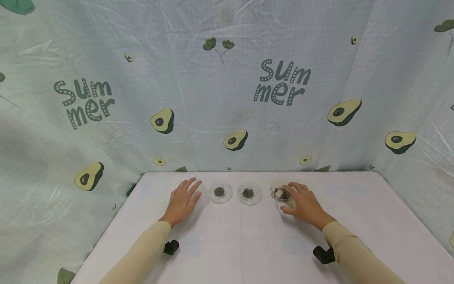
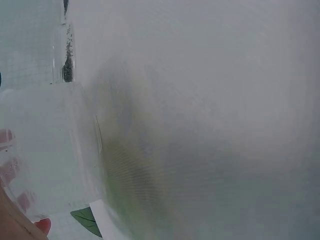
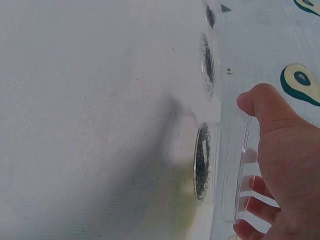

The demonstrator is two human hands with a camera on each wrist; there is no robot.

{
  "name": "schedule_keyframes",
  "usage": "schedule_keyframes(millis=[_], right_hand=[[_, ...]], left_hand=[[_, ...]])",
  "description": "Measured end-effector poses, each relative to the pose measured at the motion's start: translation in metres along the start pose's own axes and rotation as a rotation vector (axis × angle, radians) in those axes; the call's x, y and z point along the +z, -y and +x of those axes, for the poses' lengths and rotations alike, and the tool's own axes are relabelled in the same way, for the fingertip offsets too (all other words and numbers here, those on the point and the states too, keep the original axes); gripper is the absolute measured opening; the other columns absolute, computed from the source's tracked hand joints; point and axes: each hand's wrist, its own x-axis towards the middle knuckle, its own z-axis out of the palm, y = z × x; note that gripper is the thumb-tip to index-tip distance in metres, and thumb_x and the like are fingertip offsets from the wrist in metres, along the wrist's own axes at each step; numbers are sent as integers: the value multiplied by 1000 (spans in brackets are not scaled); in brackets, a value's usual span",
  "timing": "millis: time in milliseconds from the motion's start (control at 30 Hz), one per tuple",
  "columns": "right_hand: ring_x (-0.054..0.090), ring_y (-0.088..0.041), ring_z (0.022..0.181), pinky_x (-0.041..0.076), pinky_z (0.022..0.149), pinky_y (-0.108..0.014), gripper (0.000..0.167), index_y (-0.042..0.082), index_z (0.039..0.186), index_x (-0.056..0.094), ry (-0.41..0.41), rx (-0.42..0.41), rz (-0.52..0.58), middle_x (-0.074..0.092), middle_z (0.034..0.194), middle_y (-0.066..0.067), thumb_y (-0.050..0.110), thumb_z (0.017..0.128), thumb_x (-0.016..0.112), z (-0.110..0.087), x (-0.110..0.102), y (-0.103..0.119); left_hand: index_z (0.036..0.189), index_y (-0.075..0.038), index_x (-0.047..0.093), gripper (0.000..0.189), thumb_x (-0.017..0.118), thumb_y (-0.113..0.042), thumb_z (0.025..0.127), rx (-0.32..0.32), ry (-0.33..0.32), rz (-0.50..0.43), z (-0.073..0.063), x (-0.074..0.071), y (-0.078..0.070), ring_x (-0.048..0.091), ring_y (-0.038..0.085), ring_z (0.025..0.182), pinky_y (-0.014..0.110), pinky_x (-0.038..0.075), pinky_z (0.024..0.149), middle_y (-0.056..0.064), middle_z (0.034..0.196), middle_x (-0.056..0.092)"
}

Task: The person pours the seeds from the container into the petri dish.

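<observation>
My left hand (image 1: 182,201) holds a clear round lid (image 2: 50,150) by its edge at the left end of a row of petri dishes. Its fingertips show through the plastic in the left wrist view. In my right hand (image 1: 305,203) another clear lid (image 3: 235,170) is pinched between thumb and fingers, tilted close over the right dish (image 1: 272,191). That dish has dark crumbly material (image 3: 202,162) in it. Nearest the left hand is the left dish (image 1: 227,197), with the middle dish (image 1: 257,198) beside it; both contain small dark heaps.
A pale cloth covers the table (image 1: 241,244). Behind it and at both sides hangs a light curtain (image 1: 198,83) printed with avocados and lettering. Black wrist mounts (image 1: 324,255) stick out beneath the sleeves.
</observation>
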Motion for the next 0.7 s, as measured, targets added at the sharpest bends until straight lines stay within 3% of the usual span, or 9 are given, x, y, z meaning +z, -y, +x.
schedule_keyframes(millis=[333,700], right_hand=[[47,-42,124,42,96,-61,70,5,136,53,57,54,17,50,135,-21,38,79,77,10,4,-1],[49,-46,122,42,93,-63,69,2,134,54,41,35,29,51,135,-25,40,80,76,19,10,-3]], left_hand=[[145,-19,45,46,44,-34,102,32,-10,36,1,0,1,34,39,138,63,33,104,10,152,39],[143,-18,48,45,46,-33,101,37,-18,59,1,0,-1,36,38,137,62,34,104,10,151,41]])
